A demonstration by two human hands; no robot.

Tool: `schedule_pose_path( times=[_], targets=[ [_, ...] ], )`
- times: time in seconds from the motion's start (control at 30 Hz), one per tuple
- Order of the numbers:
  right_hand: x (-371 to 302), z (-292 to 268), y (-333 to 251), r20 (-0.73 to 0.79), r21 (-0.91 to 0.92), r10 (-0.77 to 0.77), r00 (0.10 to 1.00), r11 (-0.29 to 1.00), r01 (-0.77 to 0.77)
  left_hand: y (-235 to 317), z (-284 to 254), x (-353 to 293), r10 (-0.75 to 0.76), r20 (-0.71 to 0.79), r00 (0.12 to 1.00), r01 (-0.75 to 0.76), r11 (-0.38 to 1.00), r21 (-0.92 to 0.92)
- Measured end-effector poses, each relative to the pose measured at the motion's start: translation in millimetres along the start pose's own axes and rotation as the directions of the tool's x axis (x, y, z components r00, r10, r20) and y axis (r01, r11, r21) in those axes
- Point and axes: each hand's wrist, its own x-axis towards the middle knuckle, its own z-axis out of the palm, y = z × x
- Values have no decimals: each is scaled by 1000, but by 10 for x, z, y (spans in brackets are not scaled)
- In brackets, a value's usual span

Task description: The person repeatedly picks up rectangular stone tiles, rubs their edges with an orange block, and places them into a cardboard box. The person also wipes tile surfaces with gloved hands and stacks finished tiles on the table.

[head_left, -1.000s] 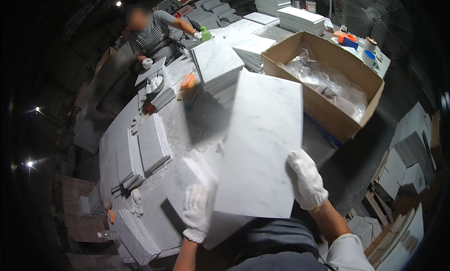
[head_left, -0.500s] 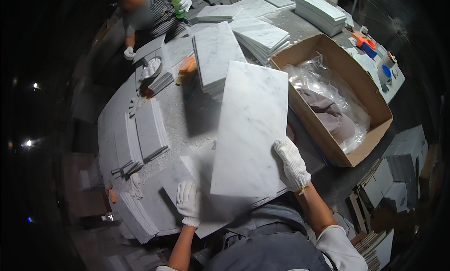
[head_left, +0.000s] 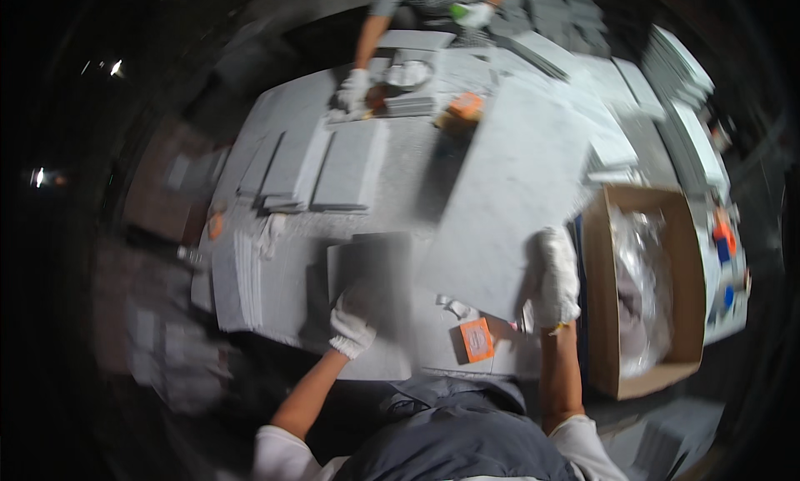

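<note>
A white marble tile with faint grey veining is tilted in front of me over the table. My right hand, in a white knitted glove, grips its lower right edge. My left hand, gloved too, is at the lower edge of a smaller-looking grey tile, closed on it; its fingertips are blurred and shaded. Under this grey tile lies a pale tile surface. Between my hands, near the table's front edge, sit a small orange box and a crumpled silvery scrap.
A cardboard box with clear plastic and a mauve cloth stands at the right. Tile stacks lie farther left, more tiles at the left edge. Across the table a co-worker's gloved hand is near a bowl.
The view has swung, carrying the table round and the cardboard box rightward. The marble tile now slants to the upper right. The grey tile at my left hand shows raised; the orange box has come into view.
</note>
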Motion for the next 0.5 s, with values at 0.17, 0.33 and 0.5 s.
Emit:
schedule_pose_path(
  times=[0.17, 0.33, 0.5],
  targets=[
    [565, 42, -355, -166, 399, 183, 969, 911, -104, -566, -11, -64, -178, 154, 972, 225, 513, -829],
    [1327, -357, -555, -89, 455, -62, 994, 885, 96, -428, -87, -46, -61, 182, 981, 68, 997, -32],
    [1574, -673, -776, -36, 427, -66, 997, 901, 75, 176, -110, 49, 284, 296, 912, -396, 415, 819]
  ],
)
